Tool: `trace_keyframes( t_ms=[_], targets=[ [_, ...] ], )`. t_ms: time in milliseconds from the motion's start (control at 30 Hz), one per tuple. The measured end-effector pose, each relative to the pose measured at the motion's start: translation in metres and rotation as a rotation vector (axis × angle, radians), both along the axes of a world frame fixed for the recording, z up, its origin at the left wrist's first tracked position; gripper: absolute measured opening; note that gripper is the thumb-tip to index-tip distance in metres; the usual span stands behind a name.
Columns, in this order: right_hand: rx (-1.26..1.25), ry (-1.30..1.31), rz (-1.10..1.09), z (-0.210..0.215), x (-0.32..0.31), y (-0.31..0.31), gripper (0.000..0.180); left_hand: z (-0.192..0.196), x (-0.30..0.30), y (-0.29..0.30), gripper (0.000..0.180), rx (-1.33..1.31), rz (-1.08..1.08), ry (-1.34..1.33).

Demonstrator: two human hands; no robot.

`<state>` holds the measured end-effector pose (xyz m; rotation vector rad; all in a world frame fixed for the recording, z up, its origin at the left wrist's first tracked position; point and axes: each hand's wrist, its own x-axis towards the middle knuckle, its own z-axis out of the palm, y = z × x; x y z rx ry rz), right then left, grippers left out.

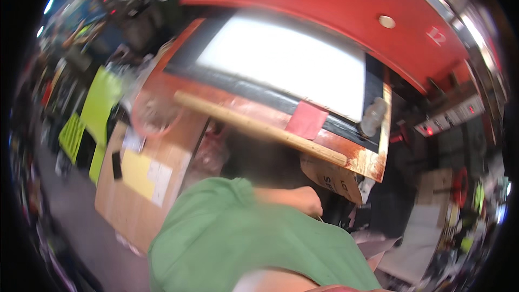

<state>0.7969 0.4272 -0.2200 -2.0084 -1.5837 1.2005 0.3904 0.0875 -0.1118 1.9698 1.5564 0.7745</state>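
Note:
My left hand reaches across the front of my green shirt, its fingers curled closed. A thin light-coloured bit shows just below the fingers, too small and blurred to name. My right hand does not show; only a bit of skin appears past the shirt's right side. In front of me stands a machine bed with a worn orange-red frame. A bright white sheet lies on its black surface. A pink-red square piece lies at the front edge, and a greyish lumpy object sits at the right corner.
A large red panel spans the back. A light wooden bar runs along the bed's front, with a brown paper bag below. Leftward are a pink-rimmed bin and a wooden board with papers. A control box is at right.

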Motion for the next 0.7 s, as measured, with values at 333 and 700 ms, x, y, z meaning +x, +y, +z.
trace_keyframes(
  t_ms=[333,700],
  targets=[
    [0.777,-0.275,0.508,0.339,-0.160,-0.147,0.022,0.148,-0.103,-0.100,0.031,-0.384,0.227,0.417],
    [1.299,0.288,1.418,0.416,-0.368,-0.297,0.011,0.188,-0.039,-0.132,0.031,-0.020,0.282,-0.367]
  ],
)
